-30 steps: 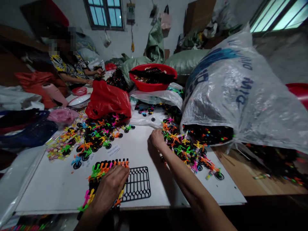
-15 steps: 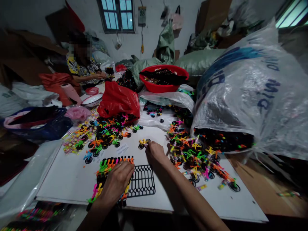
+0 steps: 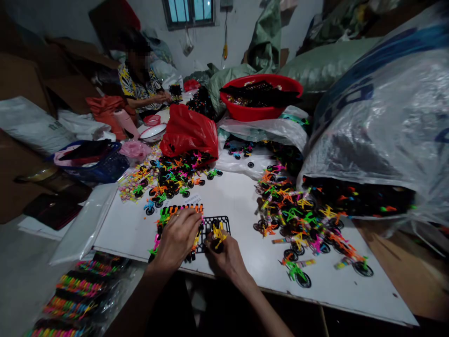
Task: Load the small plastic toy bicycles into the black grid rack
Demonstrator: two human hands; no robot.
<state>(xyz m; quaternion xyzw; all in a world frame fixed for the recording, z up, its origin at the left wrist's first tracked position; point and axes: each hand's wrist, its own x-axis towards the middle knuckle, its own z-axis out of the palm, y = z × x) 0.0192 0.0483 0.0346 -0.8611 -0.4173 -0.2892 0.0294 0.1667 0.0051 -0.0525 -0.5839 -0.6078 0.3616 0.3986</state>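
Note:
A black plastic grid rack (image 3: 225, 222) lies flat near the front edge of the white table (image 3: 242, 192). Rows of colourful toy bicycles (image 3: 163, 216) are packed on its left part, several of them hidden under my left hand (image 3: 180, 236). The fingers of that hand are bent together over the right end of the rows. My right hand (image 3: 229, 257) grips a yellow toy bicycle (image 3: 219, 234) with black wheels, just above the bare right part of the rack. Its fingertips are partly hidden behind the toy.
Loose toy bicycles are heaped at the right (image 3: 294, 215) and at the back left, beside a red plastic bag (image 3: 191, 131). A red basin (image 3: 261, 96) and a large clear sack (image 3: 379, 121) stand behind. Filled racks (image 3: 75, 285) lie below at left. Another person (image 3: 143, 84) sits beyond.
My right hand has brought the yellow toy bicycle from the middle of the table back to the rack. My left hand stays over the rows. The view has shifted.

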